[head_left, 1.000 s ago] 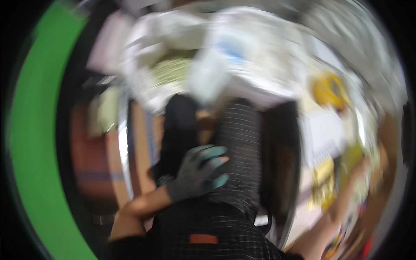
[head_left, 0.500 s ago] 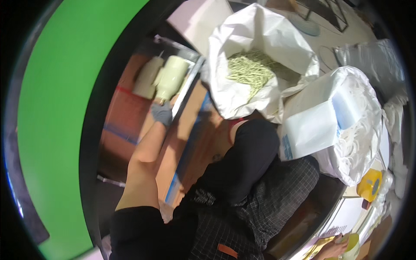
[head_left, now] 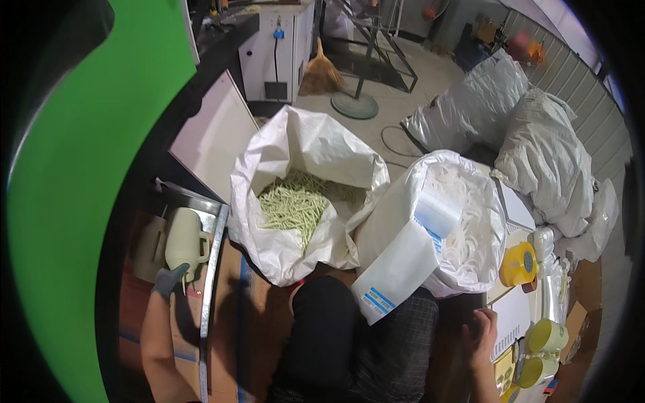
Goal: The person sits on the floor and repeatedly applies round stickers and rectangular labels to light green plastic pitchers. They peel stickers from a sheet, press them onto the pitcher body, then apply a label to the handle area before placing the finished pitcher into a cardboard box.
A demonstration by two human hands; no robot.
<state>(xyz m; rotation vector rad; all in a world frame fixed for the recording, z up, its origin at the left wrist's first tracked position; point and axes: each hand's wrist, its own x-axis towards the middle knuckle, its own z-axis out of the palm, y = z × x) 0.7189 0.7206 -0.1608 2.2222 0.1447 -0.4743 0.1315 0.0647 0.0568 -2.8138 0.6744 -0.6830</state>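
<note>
My left hand point(head_left: 169, 281), in a grey glove, is closed on the near end of a pale green pitcher point(head_left: 183, 235) with a side handle. The pitcher lies in a metal-edged box point(head_left: 213, 269) at the left, beside a second pale vessel point(head_left: 149, 250) in shadow. A thin pale stick-like piece point(head_left: 184, 285) shows by the glove. My right hand point(head_left: 481, 332), bare with loosely bent fingers apart, holds nothing that I can see. It is beside the right-hand table, near white printed sheets point(head_left: 508, 316) and green cups point(head_left: 545, 336).
A white sack point(head_left: 316, 144) of thin green sticks point(head_left: 293, 205) stands ahead. Right of it, another sack point(head_left: 383, 208) holds clear rings point(head_left: 467, 228), with a printed plastic bag point(head_left: 396, 275) over its rim. A yellow device point(head_left: 517, 263) sits on the table. Stuffed bags point(head_left: 544, 148) stand behind.
The view has swung up and to the right. My left hand stays at the pitcher, whose handle now shows. My right hand has come away from a green cup.
</note>
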